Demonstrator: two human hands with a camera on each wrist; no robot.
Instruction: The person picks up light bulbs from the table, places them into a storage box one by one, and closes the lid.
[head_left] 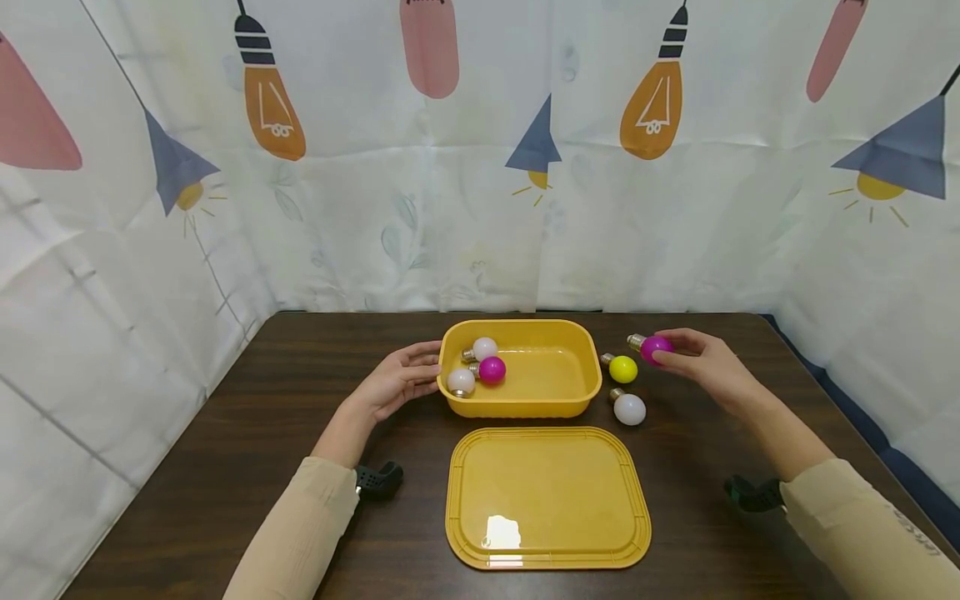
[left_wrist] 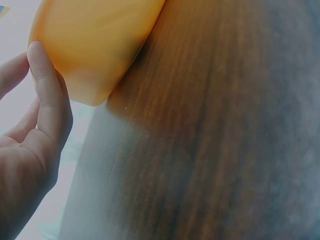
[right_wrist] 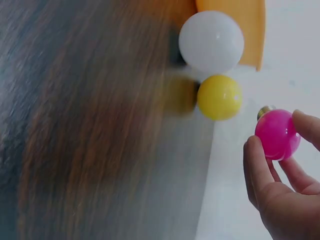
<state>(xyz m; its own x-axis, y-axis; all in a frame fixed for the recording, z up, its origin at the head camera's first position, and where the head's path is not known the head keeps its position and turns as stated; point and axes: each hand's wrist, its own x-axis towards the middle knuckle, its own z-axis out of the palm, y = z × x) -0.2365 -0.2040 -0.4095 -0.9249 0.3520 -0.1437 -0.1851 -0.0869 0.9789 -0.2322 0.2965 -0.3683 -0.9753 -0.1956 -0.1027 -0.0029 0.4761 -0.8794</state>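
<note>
A magenta light bulb (head_left: 657, 349) is pinched between the thumb and fingers of my right hand (head_left: 701, 360), its metal base pointing left toward the yellow container (head_left: 551, 408). In the right wrist view the same magenta bulb (right_wrist: 276, 134) shows between the fingertips. My left hand (head_left: 396, 379) touches the container's left end with its fingertips. Inside the container, at its left side, lie a magenta bulb (head_left: 492, 370) and two white bulbs, one behind (head_left: 485, 348) and one in front (head_left: 461, 382). Right of the container lie a yellow bulb (head_left: 623, 368) and a white bulb (head_left: 630, 409).
A flat yellow lid (head_left: 547, 500) lies on the dark wooden table (head_left: 247, 492) in front of the container. A white curtain (head_left: 480, 225) printed with lamps hangs behind the table and along its sides. Dark wrist straps (head_left: 381, 481) sit at both sleeves.
</note>
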